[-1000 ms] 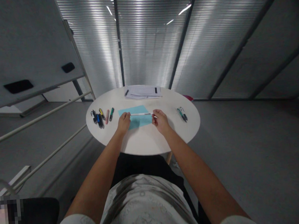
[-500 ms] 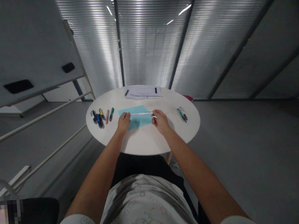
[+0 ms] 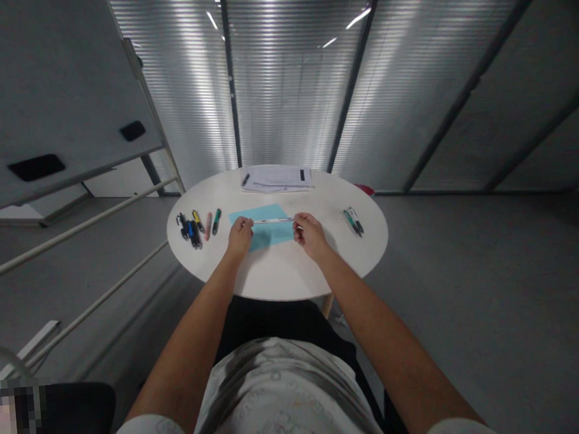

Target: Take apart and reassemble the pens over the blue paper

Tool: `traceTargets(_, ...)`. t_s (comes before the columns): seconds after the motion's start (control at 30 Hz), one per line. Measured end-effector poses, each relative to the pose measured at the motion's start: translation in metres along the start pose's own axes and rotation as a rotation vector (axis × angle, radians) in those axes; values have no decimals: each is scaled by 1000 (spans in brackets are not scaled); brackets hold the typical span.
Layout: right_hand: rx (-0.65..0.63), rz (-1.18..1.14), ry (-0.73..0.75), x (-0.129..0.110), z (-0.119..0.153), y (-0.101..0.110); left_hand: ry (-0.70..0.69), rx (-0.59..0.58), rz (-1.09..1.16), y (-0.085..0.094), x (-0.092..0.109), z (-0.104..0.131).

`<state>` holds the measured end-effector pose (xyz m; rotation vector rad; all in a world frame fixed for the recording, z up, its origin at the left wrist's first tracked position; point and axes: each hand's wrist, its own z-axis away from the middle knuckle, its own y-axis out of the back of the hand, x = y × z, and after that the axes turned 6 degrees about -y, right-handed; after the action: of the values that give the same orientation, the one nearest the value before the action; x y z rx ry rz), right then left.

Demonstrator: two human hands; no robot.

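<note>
Between my two hands a thin white rod with dark markings (image 3: 272, 221), slim like a pen or a pen refill, is held level from left to right. My left hand (image 3: 241, 234) pinches its left end between thumb and fingers. At the other end, my right hand (image 3: 311, 234) is closed on it, with the lower fingers curled in. Below the rod a light-blue sheet (image 3: 271, 237) lies on the white round table (image 3: 279, 281), partly covered by my hands. The rod's ends are hidden in my fingers.
Several pens and markers (image 3: 191, 230) lie at the table's left, with a green marker (image 3: 216, 221) beside them. Two more pens (image 3: 353, 221) are on the right. A stack of papers (image 3: 279, 179) sits at the back. A whiteboard frame (image 3: 153, 101) stands to the left.
The rod appears slightly turned, and dark marks along it now show more plainly. Both hands stay almost in place, still holding its two ends.
</note>
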<state>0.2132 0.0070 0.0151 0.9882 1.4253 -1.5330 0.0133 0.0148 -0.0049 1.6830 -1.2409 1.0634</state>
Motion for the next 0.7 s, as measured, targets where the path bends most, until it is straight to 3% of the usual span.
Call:
traceTargets(0.53,23,43,25,9,-7,0,-68,-2,123,2,-3,1)
traceTargets(0.7,34,83,40,10,-6,2,-30,23,231,2,2,1)
